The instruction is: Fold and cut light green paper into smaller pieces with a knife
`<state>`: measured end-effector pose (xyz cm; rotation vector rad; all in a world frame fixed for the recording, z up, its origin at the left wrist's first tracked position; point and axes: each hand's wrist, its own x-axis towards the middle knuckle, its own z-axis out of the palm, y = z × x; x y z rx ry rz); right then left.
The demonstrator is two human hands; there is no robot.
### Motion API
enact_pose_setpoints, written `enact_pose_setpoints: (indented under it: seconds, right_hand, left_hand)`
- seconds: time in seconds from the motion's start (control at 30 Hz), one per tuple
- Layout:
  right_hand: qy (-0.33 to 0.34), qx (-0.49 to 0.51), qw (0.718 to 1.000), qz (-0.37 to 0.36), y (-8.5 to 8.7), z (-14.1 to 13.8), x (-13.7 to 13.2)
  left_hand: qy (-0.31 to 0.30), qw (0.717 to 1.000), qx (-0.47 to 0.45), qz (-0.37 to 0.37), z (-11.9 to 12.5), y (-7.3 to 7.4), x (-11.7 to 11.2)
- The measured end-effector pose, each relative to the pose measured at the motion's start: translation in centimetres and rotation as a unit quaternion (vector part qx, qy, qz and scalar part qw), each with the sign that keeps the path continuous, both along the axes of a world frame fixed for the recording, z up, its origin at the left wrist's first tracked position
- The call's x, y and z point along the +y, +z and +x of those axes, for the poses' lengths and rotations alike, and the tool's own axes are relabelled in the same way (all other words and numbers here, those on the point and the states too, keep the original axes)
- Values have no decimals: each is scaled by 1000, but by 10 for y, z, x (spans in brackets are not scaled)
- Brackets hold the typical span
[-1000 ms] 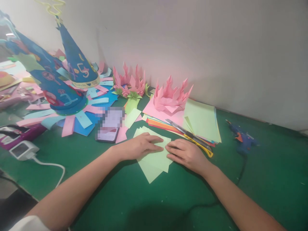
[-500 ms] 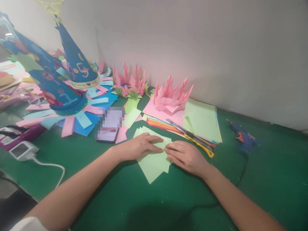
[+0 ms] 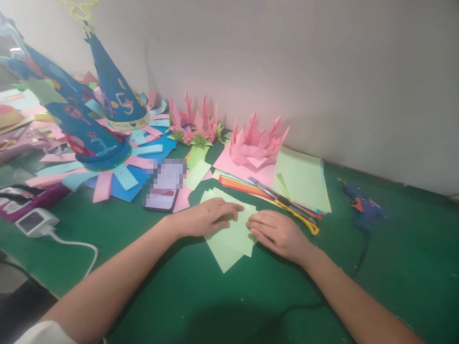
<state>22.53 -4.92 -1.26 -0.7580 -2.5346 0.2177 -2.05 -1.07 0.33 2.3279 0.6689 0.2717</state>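
Several light green paper squares [image 3: 229,239] lie stacked on the green table [image 3: 201,296] in front of me. My left hand [image 3: 206,217] lies flat on the top sheet, fingers stretched out and pressing down. Beside it, my right hand [image 3: 278,231] also rests flat on the sheet's right part, fingertips almost touching those of the left. Neither hand grips anything.
A yellow utility knife [image 3: 287,204] lies on a stack of coloured paper [image 3: 301,179] just behind my right hand. Pink paper crowns [image 3: 256,141], blue cone hats [image 3: 107,100], a phone [image 3: 163,188], a white charger [image 3: 34,222] and a blue glue gun [image 3: 360,205] surround the sheets.
My left fingers curled back slightly along the sheet; my right hand shifted a little. The papers stay where they were.
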Motion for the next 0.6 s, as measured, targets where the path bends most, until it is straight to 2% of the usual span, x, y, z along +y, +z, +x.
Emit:
enact_pose_setpoints:
  seconds: [0.33, 0.6]
  right_hand:
    - [38, -10, 999, 17, 3, -12, 1]
    - [35, -13, 999, 23, 0, -13, 1]
  left_hand:
    - [-12, 1000, 1, 13, 0, -5, 1]
    - [-21, 1000, -7, 10, -2, -4, 2]
